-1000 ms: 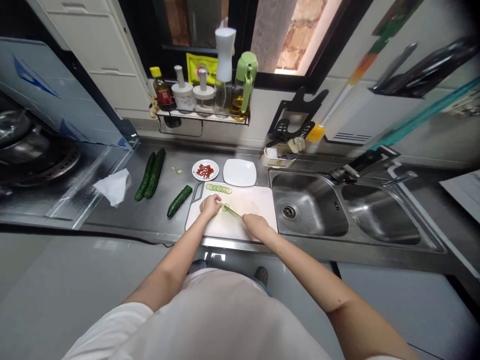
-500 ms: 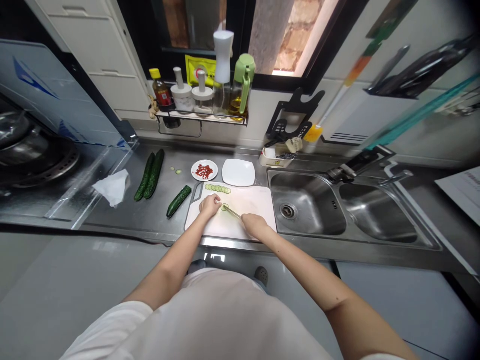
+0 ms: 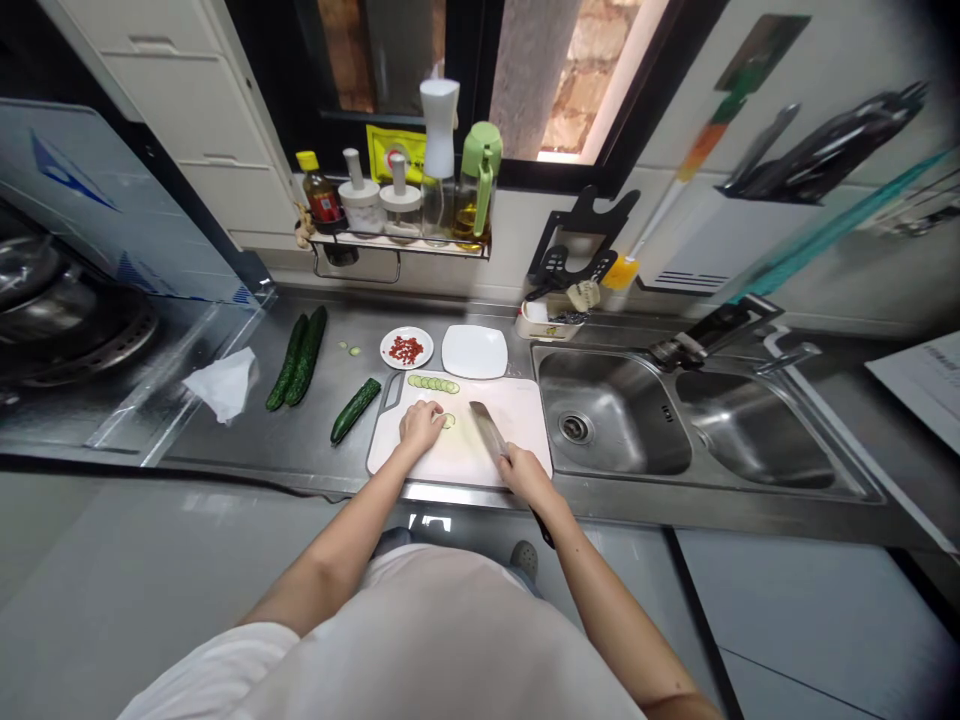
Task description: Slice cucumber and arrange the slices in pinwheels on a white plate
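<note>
My right hand (image 3: 528,475) is closed round a kitchen knife (image 3: 489,430), its blade tilted over the right half of the white cutting board (image 3: 517,400). The black handle end sticks out below the wrist. On the board's left half, my left hand (image 3: 421,428) has its fingers bent together at a cucumber slice (image 3: 449,421), touching its edge; the fingertips are partly hidden. A row of overlapping cucumber slices (image 3: 433,384) lies along the board's top edge. Left of the board rests a cut cucumber (image 3: 355,411), and farther left are two whole cucumbers (image 3: 306,360).
Behind the board stand a small plate of chopped red pieces (image 3: 406,349) and a white square plate (image 3: 474,351). A double sink (image 3: 615,410) adjoins the board on the right. A crumpled white cloth or tissue (image 3: 222,384) lies at left. Seasoning bottles fill a wall rack (image 3: 401,243).
My right hand has drawn the knife rightward, away from the cucumber slice and my left hand, and its blade now shows broadside. My left hand stays almost in place by the slice.
</note>
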Available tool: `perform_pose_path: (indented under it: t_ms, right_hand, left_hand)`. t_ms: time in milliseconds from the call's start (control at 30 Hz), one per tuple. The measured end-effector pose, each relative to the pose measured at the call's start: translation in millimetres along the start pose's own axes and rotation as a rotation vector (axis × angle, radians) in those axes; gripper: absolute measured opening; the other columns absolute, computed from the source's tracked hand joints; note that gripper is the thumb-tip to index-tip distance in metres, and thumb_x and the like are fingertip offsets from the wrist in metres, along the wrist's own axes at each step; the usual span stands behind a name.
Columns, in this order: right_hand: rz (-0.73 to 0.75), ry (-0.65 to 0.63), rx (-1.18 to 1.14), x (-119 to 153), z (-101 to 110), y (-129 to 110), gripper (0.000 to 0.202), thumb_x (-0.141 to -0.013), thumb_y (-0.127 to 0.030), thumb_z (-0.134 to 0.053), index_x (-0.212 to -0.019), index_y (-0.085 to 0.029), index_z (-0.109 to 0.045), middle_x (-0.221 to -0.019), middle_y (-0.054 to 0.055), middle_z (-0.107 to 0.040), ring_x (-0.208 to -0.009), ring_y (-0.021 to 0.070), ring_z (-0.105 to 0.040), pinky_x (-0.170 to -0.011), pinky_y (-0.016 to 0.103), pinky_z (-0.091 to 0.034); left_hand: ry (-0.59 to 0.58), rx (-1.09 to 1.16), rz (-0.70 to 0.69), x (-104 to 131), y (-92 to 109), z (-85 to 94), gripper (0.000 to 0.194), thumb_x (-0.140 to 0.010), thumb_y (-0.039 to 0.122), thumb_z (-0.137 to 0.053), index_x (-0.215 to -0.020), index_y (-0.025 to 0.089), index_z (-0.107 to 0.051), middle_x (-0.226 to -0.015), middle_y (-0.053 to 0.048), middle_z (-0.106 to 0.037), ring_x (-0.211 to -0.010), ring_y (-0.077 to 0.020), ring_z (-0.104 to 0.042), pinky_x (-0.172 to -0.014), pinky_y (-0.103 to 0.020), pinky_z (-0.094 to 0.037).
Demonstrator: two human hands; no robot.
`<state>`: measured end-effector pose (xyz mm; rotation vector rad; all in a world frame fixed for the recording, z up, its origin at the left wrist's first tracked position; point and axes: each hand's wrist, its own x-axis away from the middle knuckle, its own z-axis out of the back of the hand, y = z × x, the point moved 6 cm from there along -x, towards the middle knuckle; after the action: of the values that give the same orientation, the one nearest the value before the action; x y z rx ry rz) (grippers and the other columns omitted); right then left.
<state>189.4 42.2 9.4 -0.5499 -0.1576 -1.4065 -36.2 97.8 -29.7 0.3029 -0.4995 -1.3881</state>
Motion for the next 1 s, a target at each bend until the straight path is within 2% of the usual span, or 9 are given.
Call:
perform_pose_path:
  t_ms: [233, 467, 667, 1000]
  right_hand:
    - [-0.081, 0.060, -0.044, -2, 2, 10, 0.024, -0.096, -0.027, -0.040, -0.103, -0.014, -0.059, -0.099, 0.012, -0.070, -0.089, 0.0170, -0.062, -0.067, 0.022, -0.031]
    - [-0.086, 0.046, -0.065, -2, 0, 13, 0.023, -0.096, -0.027, -0.041, -0.103, -0.015, -0.059, -0.098, 0.011, -0.069, -0.089, 0.0167, -0.062, -0.066, 0.021, -0.032]
    - [-0.092, 0.031, -0.066, -1, -2, 12, 0.024, -0.095, -0.027, -0.042, -0.106, -0.015, -0.060, -0.098, 0.011, -0.069, -0.087, 0.0172, -0.062, -0.066, 0.022, -0.032]
    - [-0.074, 0.051, -0.074, -3, -4, 15, 0.023, -0.094, -0.025, -0.041, -0.101, -0.015, -0.061, -0.093, 0.009, -0.069, -0.084, 0.0164, -0.061, -0.063, 0.021, -0.030]
  left_hand:
    - [-0.018, -0.034, 0.029, -1, 11, -1.6, 0.016, -0.084, 0.034, -0.057, -0.094, 0.025, -0.065, -0.105, -0.006, -0.062, -0.102, -0.0221, -0.056, -0.082, -0.031, -0.042]
    - [-0.055, 0.106, 0.112, -5, 10, -1.0, 0.006, -0.081, 0.030, -0.061, -0.084, 0.025, -0.063, -0.089, 0.000, -0.070, -0.085, -0.0162, -0.061, -0.070, -0.025, -0.040]
    - [0.015, 0.155, 0.207, -16, -9, 9.5, 0.010, -0.079, 0.034, -0.063, -0.084, 0.025, -0.063, -0.089, 0.002, -0.071, -0.083, -0.0157, -0.063, -0.066, -0.024, -0.039]
    - [0.163, 0.114, 0.325, -32, -42, 31.2, 0.013, -0.083, 0.033, -0.056, -0.089, 0.027, -0.066, -0.093, -0.001, -0.072, -0.091, -0.0209, -0.064, -0.072, -0.028, -0.041]
